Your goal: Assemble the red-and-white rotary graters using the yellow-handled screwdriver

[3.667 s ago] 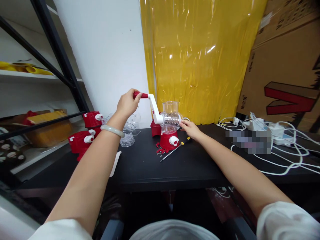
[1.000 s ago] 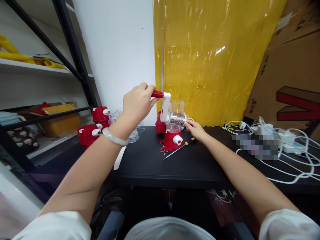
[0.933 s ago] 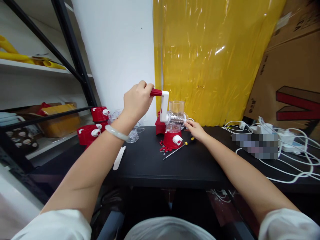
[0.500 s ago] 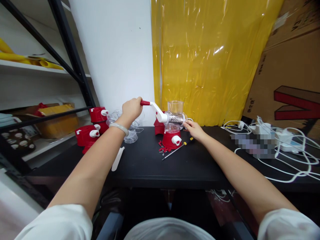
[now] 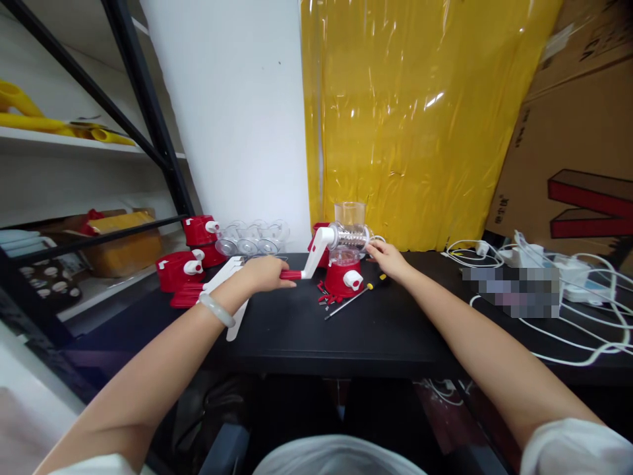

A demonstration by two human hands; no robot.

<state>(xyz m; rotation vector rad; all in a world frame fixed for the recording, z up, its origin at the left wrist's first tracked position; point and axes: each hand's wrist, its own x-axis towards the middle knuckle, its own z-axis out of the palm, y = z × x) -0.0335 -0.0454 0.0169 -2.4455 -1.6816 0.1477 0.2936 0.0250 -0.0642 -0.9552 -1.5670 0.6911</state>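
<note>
A rotary grater with a red base (image 5: 337, 282), a clear hopper (image 5: 351, 213) and a metal drum (image 5: 352, 239) lying sideways stands upright on the black table. My left hand (image 5: 264, 272) is closed around the red handle of its white crank (image 5: 317, 253), which points down and to the left. At the drum's right end, the fingertips of my right hand (image 5: 388, 259) pinch the rim. Small red parts (image 5: 326, 295) lie in front of the base, along with tiny metal pieces. Beside them rests a screwdriver (image 5: 349, 303) with a yellow and black handle.
Red grater bases (image 5: 175, 270) stand at the left, by clear plastic housings (image 5: 257, 237). White crank arms (image 5: 237, 323) and red handles lie near my left forearm. White cables and adapters (image 5: 576, 274) cover the right side. A black shelf frame (image 5: 148, 99) rises at the left.
My left hand has swung the crank handle from above the drum's level down towards the table. My right hand stays at the drum's end. The view has shifted slightly.
</note>
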